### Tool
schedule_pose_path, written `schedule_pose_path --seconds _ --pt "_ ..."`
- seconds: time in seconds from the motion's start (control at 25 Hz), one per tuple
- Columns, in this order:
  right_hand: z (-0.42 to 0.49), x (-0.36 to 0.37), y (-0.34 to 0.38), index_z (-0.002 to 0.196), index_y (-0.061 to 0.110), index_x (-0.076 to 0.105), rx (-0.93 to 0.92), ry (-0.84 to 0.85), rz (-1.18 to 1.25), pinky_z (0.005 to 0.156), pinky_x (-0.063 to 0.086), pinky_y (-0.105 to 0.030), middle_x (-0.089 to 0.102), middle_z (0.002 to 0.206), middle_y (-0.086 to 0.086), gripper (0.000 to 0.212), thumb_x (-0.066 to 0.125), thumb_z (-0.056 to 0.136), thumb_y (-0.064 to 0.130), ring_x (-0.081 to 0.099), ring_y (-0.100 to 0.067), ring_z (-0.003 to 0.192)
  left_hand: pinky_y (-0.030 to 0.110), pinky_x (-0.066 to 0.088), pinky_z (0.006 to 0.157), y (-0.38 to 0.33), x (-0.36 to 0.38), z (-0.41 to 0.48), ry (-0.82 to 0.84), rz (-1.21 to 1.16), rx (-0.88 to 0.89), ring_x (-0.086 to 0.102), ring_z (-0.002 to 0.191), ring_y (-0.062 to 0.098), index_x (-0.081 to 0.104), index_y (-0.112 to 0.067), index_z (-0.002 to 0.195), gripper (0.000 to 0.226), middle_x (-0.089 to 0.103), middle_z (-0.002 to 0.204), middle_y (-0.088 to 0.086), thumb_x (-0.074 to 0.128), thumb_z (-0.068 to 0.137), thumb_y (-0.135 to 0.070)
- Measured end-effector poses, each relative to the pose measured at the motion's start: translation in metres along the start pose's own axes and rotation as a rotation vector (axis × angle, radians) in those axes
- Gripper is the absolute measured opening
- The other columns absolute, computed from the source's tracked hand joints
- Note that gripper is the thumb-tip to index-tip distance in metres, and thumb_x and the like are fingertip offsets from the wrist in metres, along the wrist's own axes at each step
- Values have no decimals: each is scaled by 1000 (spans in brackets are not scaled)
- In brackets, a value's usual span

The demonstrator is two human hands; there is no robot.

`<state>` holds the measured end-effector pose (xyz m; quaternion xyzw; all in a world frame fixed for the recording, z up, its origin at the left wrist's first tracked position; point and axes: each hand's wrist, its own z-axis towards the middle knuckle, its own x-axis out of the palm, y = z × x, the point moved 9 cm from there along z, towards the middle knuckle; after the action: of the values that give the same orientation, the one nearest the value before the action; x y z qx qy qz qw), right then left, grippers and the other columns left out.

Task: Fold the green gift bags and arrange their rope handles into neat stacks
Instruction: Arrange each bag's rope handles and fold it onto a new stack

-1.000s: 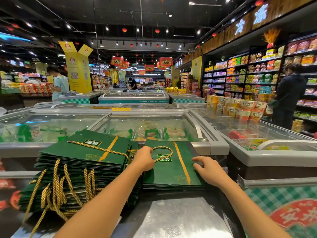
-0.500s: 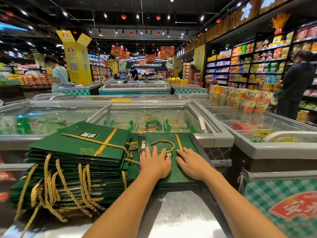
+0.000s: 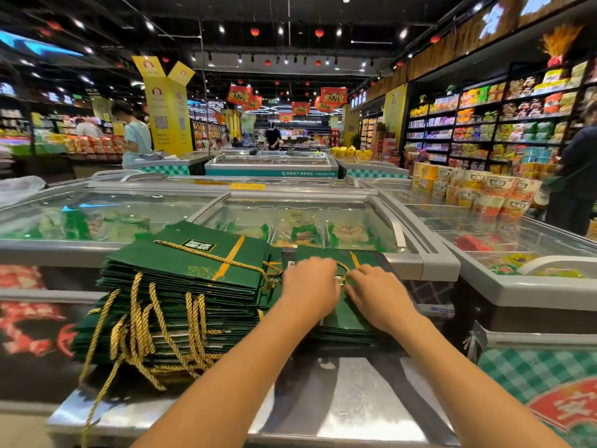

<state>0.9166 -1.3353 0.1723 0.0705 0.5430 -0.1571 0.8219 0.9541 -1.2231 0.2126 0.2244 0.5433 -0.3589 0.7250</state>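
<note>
A tall stack of flat green gift bags lies on the left of a steel counter, with several gold rope handles hanging loose over its front. To its right lies a lower stack of green bags. My left hand and my right hand rest on top of that lower stack, close together. Between them runs the top bag's gold rope handle, and the fingers of both hands pinch it. Most of the top bag is hidden under my hands.
Glass-topped chest freezers stand just behind the stacks and to the right. A pile of instant-noodle cups sits on the right freezer. Shelves line the right wall, and people stand at the far left, centre and right edge.
Both hands lay flat on the lower stack half a second ago. Now their fingers have curled together around the rope handle between them. The view has tilted slightly.
</note>
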Motion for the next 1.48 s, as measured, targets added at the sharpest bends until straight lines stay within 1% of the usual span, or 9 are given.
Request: schedule_pose_path --seconds 0.12,0.24,0.4,0.56,0.84,1.0,1.24,1.36,1.48 --pt "7 -39 35 99 18 72 34 -186 516 77 50 -37 69 90 5 21 56 100 32 65 -19 87 42 57 89 42 -82 -24 -172 -164 -20 67 102 23 66 -23 120 26 71 113 -3 52 99 -31" --pt "14 -50 82 79 14 73 91 -87 877 70 53 -37 72 71 1 31 59 98 35 67 -17 68 41 58 85 111 -132 -52 -234 -266 -104 67 94 19 68 -22 117 24 71 106 -5 56 99 -33" --pt "20 -35 122 72 4 66 202 87 1026 74 53 -35 70 67 -7 56 62 92 56 65 -18 66 46 56 88 235 -138 -85 -194 -31 -463 64 103 31 69 -15 113 41 71 108 7 62 94 -51" --pt "21 -18 138 69 14 50 246 166 1014 65 44 -30 50 66 -8 59 67 82 69 52 -20 63 39 55 77 283 -114 -113 -110 -20 -613 63 75 28 60 -11 76 57 62 70 4 56 90 -67" --pt "1 -28 126 70 8 57 306 77 1209 71 47 -30 59 74 -13 48 74 87 49 67 -38 94 48 36 103 247 -124 -135 -380 -62 -564 48 125 34 67 -19 129 48 62 126 9 55 96 -51" --pt "-34 -52 97 86 10 71 338 -49 1325 68 48 -29 71 85 -9 35 77 86 45 62 -16 78 33 42 98 213 -130 -155 -563 -519 -423 54 115 16 64 -13 129 42 59 126 2 63 96 -39" --pt "-112 -74 38 86 12 73 372 -188 1329 63 46 -21 73 79 -5 24 78 84 35 64 -7 70 14 41 85 140 -101 -176 -531 -851 -290 50 108 -12 55 -37 108 17 48 118 -25 63 93 -38" --pt "-150 -68 7 88 11 75 402 -205 1304 69 54 -24 75 82 -8 20 78 82 29 70 -15 76 1 44 77 115 -71 -185 -503 -975 -261 52 108 -15 62 -29 102 13 49 122 -19 68 92 -25" --pt "-181 -56 -21 86 13 76 492 -219 1218 64 55 -20 76 79 -7 14 79 81 25 70 -16 74 9 50 71 98 -25 -188 -317 -1162 -334 67 91 -2 67 -25 99 11 70 106 -3 72 90 -22"
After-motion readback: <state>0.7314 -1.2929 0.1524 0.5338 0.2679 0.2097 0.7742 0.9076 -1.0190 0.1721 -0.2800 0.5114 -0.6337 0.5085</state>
